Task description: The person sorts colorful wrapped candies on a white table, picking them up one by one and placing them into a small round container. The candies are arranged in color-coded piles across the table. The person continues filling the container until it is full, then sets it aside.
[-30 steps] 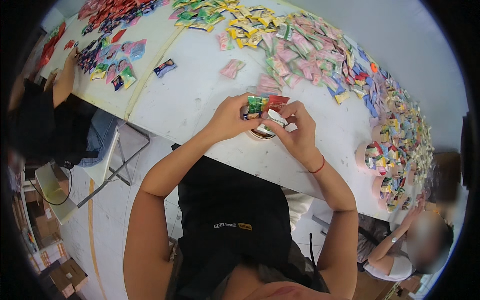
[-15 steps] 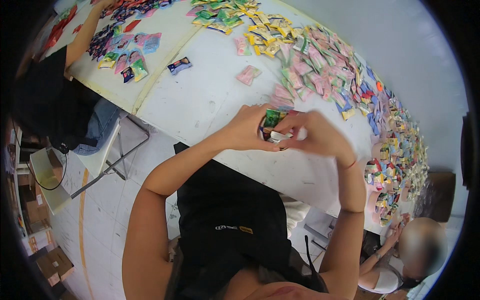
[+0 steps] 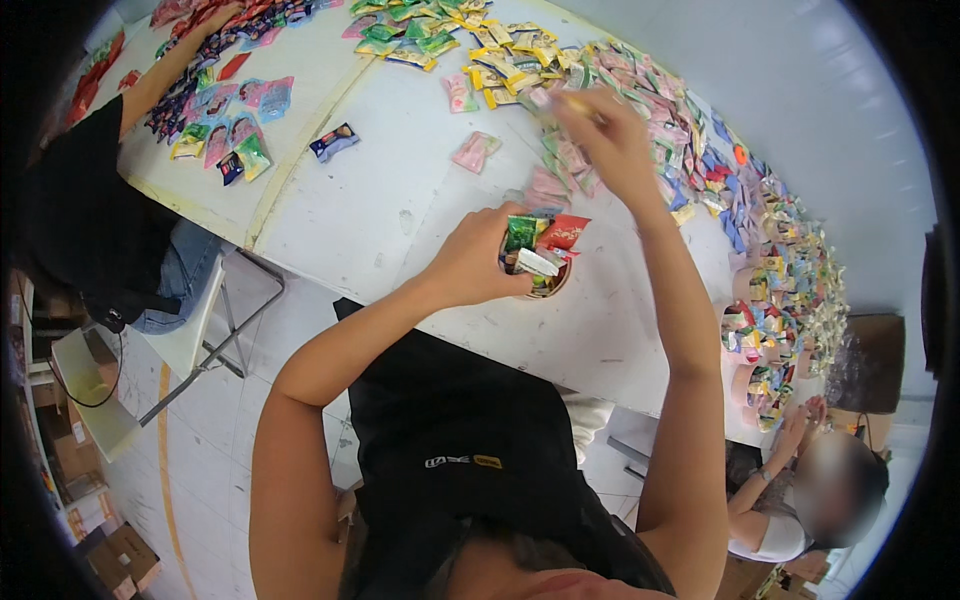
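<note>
My left hand is wrapped around the side of a small round cup standing at the table's near part. Wrapped snack packets fill the cup: a green packet, a red packet and a white packet show at the top. My right hand is over the long pile of pink and green packets, beyond the cup. Motion smears its fingers, so whether they hold a packet is unclear. Two loose pink packets, the nearer packet included, lie left of that pile.
Yellow packets and green packets are heaped at the far side. Blue packets lie farther right, beside several filled cups. One co-worker's arm reaches across dark packets at left; another person sits at lower right.
My right hand has left the cup and moved up and away to the pink pile. The cup's packets now show, a red one among them. My left hand keeps its hold.
</note>
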Demonstrator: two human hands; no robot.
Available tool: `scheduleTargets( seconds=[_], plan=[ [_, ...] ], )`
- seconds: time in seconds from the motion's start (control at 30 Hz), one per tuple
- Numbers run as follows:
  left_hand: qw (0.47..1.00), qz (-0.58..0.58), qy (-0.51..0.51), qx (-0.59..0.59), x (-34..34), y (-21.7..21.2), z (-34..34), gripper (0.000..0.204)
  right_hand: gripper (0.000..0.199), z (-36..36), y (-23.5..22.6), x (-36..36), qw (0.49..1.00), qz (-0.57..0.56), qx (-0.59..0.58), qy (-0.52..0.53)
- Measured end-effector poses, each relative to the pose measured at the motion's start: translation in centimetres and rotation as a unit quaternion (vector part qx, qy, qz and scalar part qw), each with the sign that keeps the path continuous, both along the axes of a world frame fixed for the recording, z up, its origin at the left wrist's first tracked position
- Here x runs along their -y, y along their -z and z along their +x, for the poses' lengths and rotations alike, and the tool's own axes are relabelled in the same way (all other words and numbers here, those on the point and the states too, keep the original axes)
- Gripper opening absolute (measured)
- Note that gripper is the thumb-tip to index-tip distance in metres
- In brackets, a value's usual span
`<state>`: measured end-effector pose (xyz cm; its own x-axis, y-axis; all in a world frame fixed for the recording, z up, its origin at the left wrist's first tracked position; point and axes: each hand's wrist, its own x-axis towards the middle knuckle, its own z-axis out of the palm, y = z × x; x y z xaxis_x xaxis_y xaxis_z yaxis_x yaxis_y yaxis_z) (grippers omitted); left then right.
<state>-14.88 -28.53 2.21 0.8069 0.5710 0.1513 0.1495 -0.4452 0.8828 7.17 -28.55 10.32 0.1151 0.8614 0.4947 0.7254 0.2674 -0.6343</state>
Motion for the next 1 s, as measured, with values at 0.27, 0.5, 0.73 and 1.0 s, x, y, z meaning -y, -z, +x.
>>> scheduleTargets(
  seconds=[0.27,0.5,0.73,1.0],
  plan=[
    [0.997,-0.081,0.013,-0.006,-0.5,-0.5,-0.7,0.063,0.018,-2.1,-2.4,13.0,0.962,-0.192,-0.142,-0.13],
    [0.986,-0.155,0.044,0.039,-0.5,-1.4,-0.9,0.061,0.023,-3.8,1.1,12.0,0.971,-0.192,-0.031,-0.136],
    [0.994,-0.107,-0.028,-0.007,2.3,-0.8,1.2,0.051,0.079,-4.3,4.8,16.5,1.0,0.017,0.0,0.026],
    [0.993,-0.004,0.113,0.031,10.4,1.1,4.4,0.093,0.124,-5.9,8.5,26.2,0.962,-0.059,-0.202,0.172]
  ],
)
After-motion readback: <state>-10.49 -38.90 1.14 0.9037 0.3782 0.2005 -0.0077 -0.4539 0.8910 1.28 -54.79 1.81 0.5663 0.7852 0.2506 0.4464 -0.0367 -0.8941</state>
